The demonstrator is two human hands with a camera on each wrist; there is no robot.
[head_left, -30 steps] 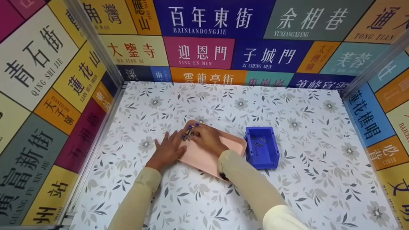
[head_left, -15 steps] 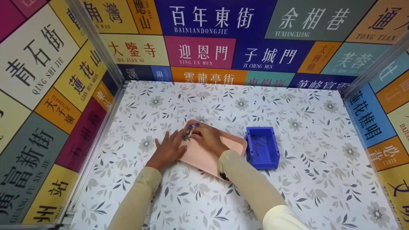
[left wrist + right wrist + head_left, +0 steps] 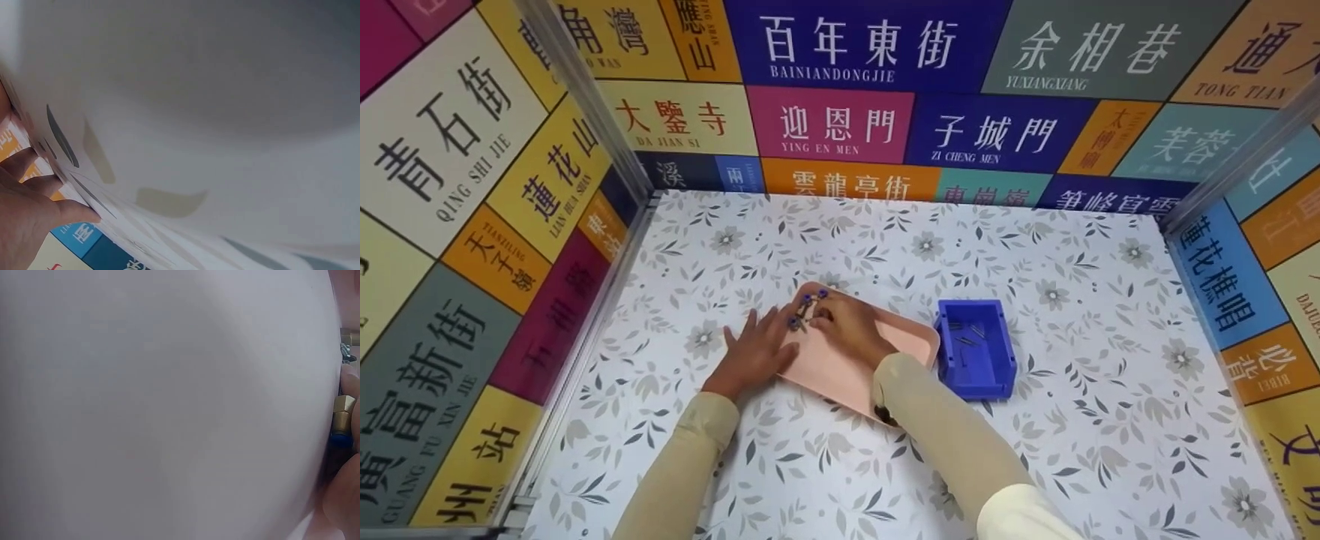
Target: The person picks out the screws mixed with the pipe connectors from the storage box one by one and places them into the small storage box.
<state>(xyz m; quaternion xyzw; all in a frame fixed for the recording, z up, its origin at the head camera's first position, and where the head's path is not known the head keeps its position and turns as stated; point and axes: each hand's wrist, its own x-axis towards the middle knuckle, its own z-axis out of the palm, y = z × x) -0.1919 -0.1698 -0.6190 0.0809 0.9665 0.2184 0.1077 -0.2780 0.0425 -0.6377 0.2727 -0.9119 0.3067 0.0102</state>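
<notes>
On the patterned tabletop lies a pink tray (image 3: 840, 367), with several small brass push-in fittings (image 3: 793, 322) with blue collars grouped at its far left corner. My left hand (image 3: 754, 352) rests over the tray's left edge, fingers spread. Bent over the pieces, my right hand (image 3: 851, 326) has its fingertips among them, and I cannot tell whether it pinches one. In the right wrist view a brass fitting (image 3: 342, 417) with a blue end sits close by the fingers, and another brass piece (image 3: 351, 337) shows above. Left thumb and fingers (image 3: 79, 212) appear extended in the left wrist view.
Right of the tray stands a blue plastic bin (image 3: 979, 386) with several thin dark metal pieces, like screws (image 3: 964, 340), inside. A small black thing (image 3: 883, 413) shows at the tray's near edge, partly behind the right sleeve. Printed panels (image 3: 829, 124) wall in the table.
My right fingertips shift slightly among the fittings, drawing in and then coming back out. The left hand, tray and bin stay where they were.
</notes>
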